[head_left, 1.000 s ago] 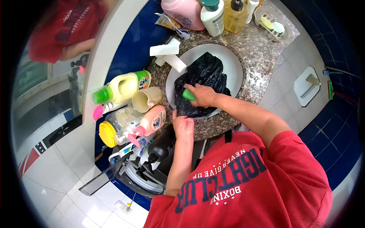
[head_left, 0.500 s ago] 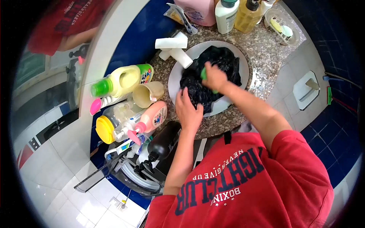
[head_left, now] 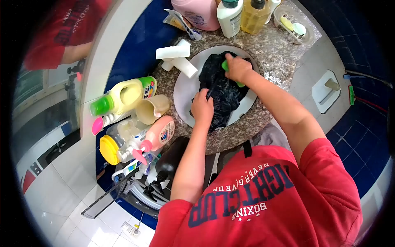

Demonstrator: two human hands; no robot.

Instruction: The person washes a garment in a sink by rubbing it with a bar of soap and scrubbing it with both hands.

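Observation:
A wet, dark, crumpled cloth (head_left: 224, 96) lies in the white washbasin (head_left: 183, 88), with shiny folds across it. My left hand (head_left: 203, 106) is closed on the cloth's left part, and a fold stands up at the fingertips. Over the cloth's upper right part, my right hand (head_left: 238, 69) is wrapped round a green scrubbing brush (head_left: 225, 65). Only the two ends of the brush show, and its bristles are hidden. The brush rests against the cloth.
A white faucet (head_left: 177, 55) stands at the basin's upper left. Along the left lie a yellow-green detergent bottle (head_left: 123, 96), a beige cup (head_left: 152, 109) and a pink pump bottle (head_left: 158, 133). Several bottles (head_left: 229, 18) and a clear soap tray (head_left: 294, 26) line the granite counter (head_left: 263, 51).
My left hand has gone from spread fingers to closed on the cloth. My right hand has moved up the cloth with the brush. The cloth has shifted and stretched lower; the view has moved slightly.

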